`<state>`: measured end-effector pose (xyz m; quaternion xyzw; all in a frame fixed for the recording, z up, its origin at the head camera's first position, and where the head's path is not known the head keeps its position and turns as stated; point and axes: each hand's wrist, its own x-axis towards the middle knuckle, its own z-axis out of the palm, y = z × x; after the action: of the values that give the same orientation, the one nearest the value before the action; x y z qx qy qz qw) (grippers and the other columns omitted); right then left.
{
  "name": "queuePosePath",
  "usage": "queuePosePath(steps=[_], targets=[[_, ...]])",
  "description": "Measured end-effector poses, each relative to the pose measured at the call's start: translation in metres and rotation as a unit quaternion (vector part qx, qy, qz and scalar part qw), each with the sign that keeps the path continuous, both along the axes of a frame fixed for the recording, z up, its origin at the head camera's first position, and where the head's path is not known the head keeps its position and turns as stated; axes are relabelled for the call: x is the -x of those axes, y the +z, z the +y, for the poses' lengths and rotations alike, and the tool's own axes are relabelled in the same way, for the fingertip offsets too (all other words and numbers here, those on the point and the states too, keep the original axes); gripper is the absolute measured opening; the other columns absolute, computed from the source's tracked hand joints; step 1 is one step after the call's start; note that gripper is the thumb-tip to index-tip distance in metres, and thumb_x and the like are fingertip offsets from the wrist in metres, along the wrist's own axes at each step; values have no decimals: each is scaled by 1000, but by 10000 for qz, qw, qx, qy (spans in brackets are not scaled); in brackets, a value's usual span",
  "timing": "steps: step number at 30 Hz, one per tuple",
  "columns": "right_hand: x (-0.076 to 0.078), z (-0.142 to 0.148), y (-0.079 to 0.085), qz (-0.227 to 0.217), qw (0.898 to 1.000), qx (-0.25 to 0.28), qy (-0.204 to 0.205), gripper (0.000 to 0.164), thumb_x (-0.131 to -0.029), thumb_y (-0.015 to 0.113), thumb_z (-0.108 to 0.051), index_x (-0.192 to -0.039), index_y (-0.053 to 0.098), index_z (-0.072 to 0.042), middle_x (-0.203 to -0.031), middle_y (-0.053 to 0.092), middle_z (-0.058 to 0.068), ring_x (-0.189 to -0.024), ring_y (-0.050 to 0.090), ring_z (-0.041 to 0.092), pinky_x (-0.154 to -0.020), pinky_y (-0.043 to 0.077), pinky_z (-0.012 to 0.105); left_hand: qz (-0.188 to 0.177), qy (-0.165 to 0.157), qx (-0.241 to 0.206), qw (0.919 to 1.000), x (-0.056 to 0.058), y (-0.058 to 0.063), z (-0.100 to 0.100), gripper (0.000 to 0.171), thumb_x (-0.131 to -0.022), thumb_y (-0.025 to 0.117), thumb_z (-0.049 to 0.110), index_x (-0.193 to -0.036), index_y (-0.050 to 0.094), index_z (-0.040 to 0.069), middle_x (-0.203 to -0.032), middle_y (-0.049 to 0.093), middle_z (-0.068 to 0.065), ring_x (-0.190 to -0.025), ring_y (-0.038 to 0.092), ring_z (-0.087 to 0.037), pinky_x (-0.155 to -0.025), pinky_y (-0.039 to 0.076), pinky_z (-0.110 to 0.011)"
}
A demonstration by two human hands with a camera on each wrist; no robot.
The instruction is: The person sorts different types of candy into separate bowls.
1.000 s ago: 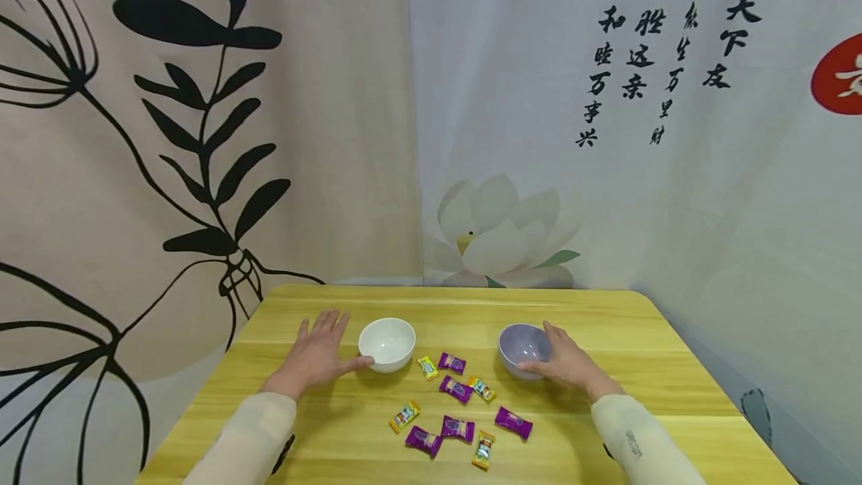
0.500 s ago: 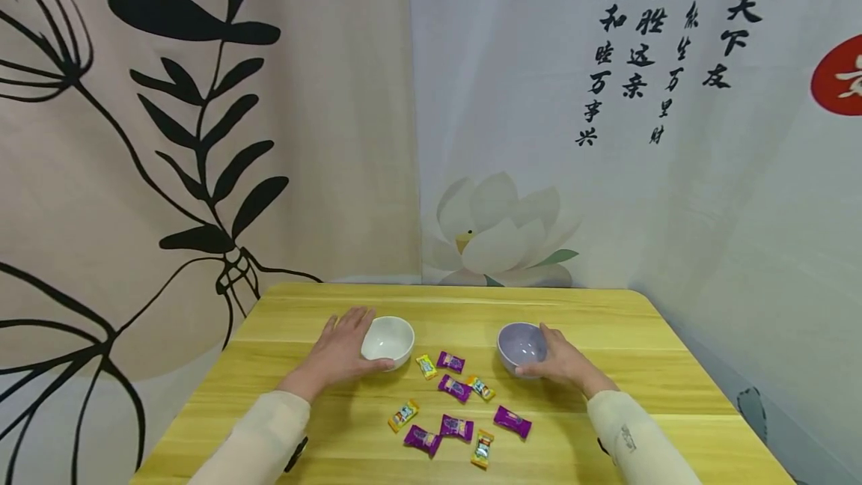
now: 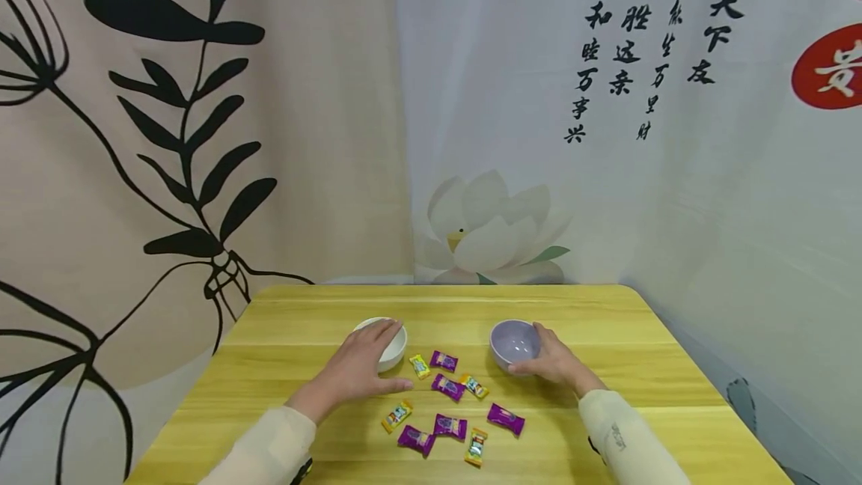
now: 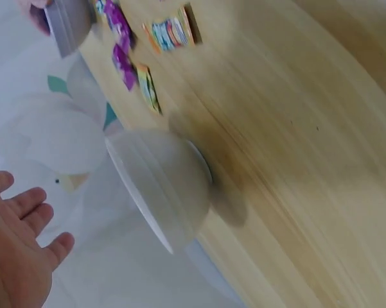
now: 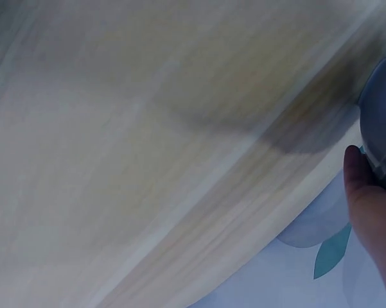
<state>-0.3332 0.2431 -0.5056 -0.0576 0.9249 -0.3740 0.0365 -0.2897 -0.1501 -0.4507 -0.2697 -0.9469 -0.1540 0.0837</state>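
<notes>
My left hand (image 3: pixel 364 365) hovers over the near side of the white bowl (image 3: pixel 395 350), fingers extended and thumb spread to the right. In the left wrist view this hand (image 4: pixel 19 256) is apart from the bowl (image 4: pixel 164 183), beyond its rim. With my right hand (image 3: pixel 555 359) I grip the purple bowl (image 3: pixel 514 343) at its right side, thumb at the near rim and fingers at the far side. The right wrist view catches part of that hand (image 5: pixel 376 218) against the bowl (image 5: pixel 380 115). Both bowls stand upright on the table.
Several candies in purple wrappers (image 3: pixel 506 419) and yellow wrappers (image 3: pixel 396 416) lie scattered between and in front of the bowls. The wooden table (image 3: pixel 646 380) ends at a printed curtain (image 3: pixel 350 171) behind it.
My left hand has moved right, from beside the white bowl to over it, now covering part of it. The right hand stays at the purple bowl. The head view has shifted slightly.
</notes>
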Motion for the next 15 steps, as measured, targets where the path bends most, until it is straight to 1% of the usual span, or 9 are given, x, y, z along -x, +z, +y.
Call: queuePosePath(steps=[2, 8, 11, 15], targets=[[-1, -1, 0, -60, 10000, 38, -23, 122, -70, 88, -46, -153, 16, 8, -153, 25, 34, -133, 37, 51, -107, 31, 63, -93, -42, 51, 9999, -3, -1, 2, 107, -76, 61, 80, -156, 32, 14, -155, 37, -13, -140, 36, -37, -112, 28, -57], [-1, -2, 0, -114, 9999, 70, -58, 122, -71, 87, -49, -154, 15, 7, -154, 25, 33, -134, 36, 50, -107, 30, 63, -462, -349, -179, 9982, -12, -4, 9, 104, -77, 64, 75, -155, 34, 14, -153, 39, -14, -138, 37, -38, -111, 28, -59], [0, -1, -1, -109, 9999, 25, -62, 122, -72, 86, -51, -154, 15, 7, -154, 25, 33, -134, 36, 50, -107, 30, 63, -652, -458, -206, 9966, -16, -9, 11, 102, -76, 66, 74, -154, 36, 15, -152, 41, -14, -138, 38, -37, -110, 28, -60], [1, 0, -3, -120, 9999, 38, -80, 123, -71, 86, -51, -154, 15, 6, -154, 24, 32, -135, 35, 50, -107, 30, 64, -940, -548, -276, 9937, -19, -19, 13, 98, -76, 73, 66, -153, 39, 15, -150, 43, -15, -136, 40, -39, -109, 29, -62]])
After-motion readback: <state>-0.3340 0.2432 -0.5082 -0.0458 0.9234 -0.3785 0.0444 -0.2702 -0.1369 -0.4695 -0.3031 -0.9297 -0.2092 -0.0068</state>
